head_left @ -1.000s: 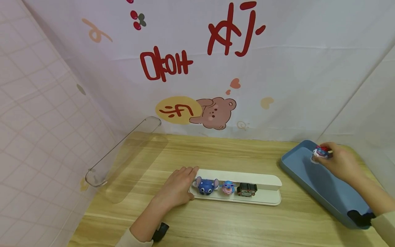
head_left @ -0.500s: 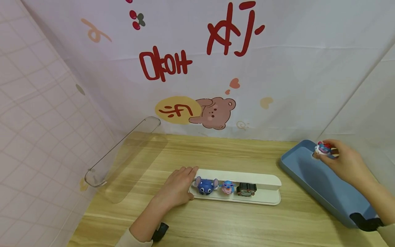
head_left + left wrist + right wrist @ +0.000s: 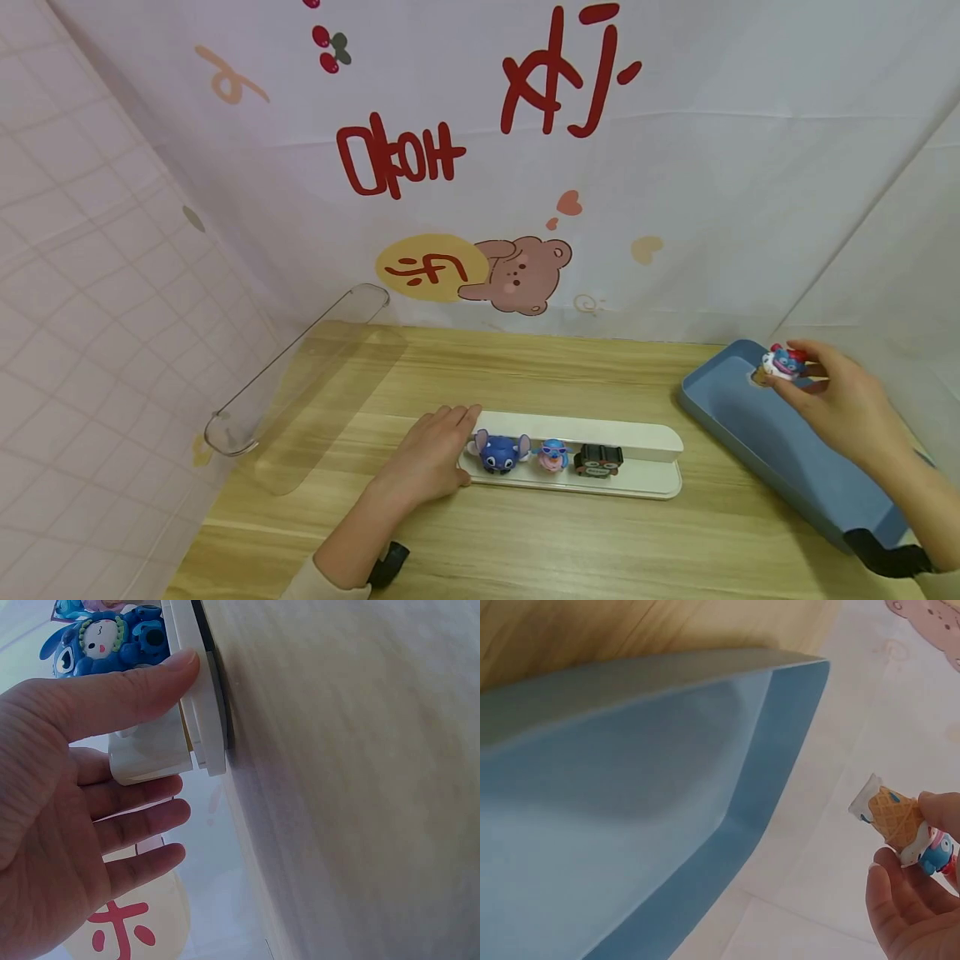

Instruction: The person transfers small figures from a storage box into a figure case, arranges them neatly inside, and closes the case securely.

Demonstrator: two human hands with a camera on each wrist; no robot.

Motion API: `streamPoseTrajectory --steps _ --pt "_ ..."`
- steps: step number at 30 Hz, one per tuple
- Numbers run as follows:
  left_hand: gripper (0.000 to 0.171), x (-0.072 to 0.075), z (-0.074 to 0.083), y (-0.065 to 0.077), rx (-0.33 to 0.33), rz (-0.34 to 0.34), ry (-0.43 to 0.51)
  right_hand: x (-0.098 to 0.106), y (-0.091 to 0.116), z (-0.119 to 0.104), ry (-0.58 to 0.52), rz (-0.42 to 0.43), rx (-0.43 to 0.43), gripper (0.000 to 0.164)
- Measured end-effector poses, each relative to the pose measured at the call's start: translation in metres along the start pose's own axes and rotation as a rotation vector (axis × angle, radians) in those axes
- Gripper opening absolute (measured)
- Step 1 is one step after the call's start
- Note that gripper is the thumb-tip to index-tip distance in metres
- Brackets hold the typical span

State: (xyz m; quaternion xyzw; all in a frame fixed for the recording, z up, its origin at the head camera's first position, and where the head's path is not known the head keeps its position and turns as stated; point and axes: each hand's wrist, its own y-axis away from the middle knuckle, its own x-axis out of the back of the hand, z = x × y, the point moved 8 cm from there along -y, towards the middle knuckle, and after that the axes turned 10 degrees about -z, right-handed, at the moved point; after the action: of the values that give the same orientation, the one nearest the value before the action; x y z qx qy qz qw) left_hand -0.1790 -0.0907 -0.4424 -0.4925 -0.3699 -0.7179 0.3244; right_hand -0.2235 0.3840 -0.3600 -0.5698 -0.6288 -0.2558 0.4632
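Note:
My right hand (image 3: 847, 404) pinches a small ice-cream-cone figurine (image 3: 780, 364) over the far end of the blue tray (image 3: 787, 450). In the right wrist view its waffle cone (image 3: 894, 816) points away from the fingers, with a clear base at the tip. My left hand (image 3: 427, 458) grips the left end of a white display stand (image 3: 648, 479), thumb at the front edge and fingers behind. On the stand sit a big-eared blue figurine (image 3: 501, 453), a smaller blue-and-pink figurine (image 3: 553, 456) and a dark boxy figurine (image 3: 598, 461).
A transparent cover (image 3: 322, 400) stands on the table (image 3: 540, 542) at the left. Behind the table hangs a white printed cloth (image 3: 712, 183). The tray's raised wall (image 3: 772, 765) shows in the right wrist view. A black strap (image 3: 390, 563) is at my left wrist.
My right hand has lifted slightly and shifted right, turning the cone figurine so its face and cone show more. The left hand and the stand have stayed in place.

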Motion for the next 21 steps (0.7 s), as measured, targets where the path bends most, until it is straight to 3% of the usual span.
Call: streamPoseTrajectory --steps 13,21 --pt "0.097 -0.001 -0.001 -0.001 0.0 -0.002 0.004 0.0 0.016 -0.027 -0.053 0.102 0.096 0.062" --pt "0.097 -0.001 -0.001 0.0 0.007 -0.012 0.011 -0.006 0.028 -0.039 -0.094 0.098 0.068 0.06"
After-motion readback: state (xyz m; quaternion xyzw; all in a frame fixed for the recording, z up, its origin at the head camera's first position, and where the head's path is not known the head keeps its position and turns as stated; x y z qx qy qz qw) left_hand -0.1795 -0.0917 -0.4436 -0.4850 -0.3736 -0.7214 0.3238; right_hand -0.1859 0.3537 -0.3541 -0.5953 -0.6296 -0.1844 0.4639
